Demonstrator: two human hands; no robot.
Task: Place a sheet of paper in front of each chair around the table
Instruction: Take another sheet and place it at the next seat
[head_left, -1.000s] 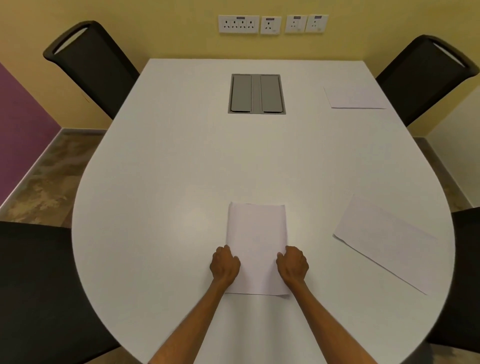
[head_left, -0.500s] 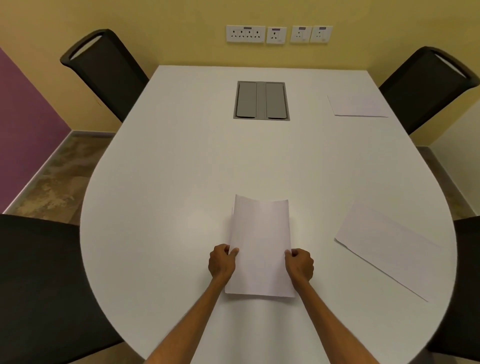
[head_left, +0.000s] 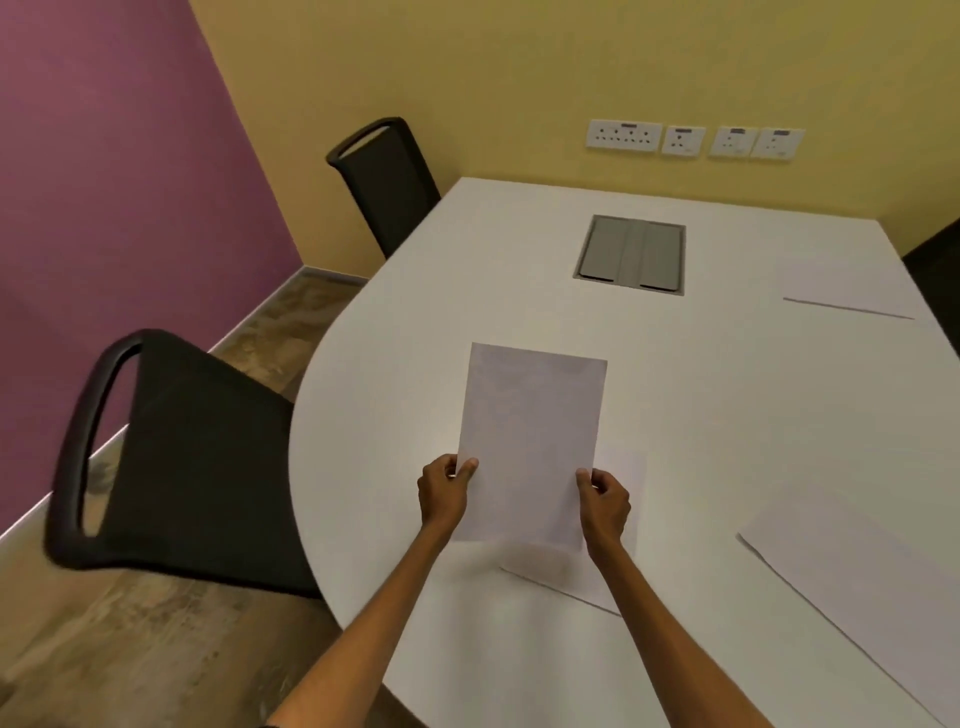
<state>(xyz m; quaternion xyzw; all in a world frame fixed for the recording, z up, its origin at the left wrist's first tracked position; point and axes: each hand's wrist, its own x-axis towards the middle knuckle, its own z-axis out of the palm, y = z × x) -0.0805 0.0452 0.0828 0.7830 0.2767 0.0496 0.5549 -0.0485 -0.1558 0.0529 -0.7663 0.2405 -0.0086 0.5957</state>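
- A sheet (head_left: 532, 441) is being held up over the near end of the table (head_left: 519, 270), with its long edges pointing away from the person.
- Its left edge is being pinched low down by the left hand (head_left: 444, 491), thumb on top and the other fingers curled beneath.
- Its right edge is being pinched in the same way by the right hand (head_left: 602, 501).
- A second sheet (head_left: 571, 582) is lying flat on the table and is being partly covered by the held one.
- A third sheet (head_left: 857, 587) is lying to the right, and a fourth sheet (head_left: 841, 286) is lying near the far right edge.
- A near chair (head_left: 197, 457) is standing at the table's left curve, with a far chair (head_left: 389, 187) beyond it.
- A grey hatch (head_left: 631, 254) is set into the tabletop, and sockets (head_left: 696, 140) are showing on the yellow wall.
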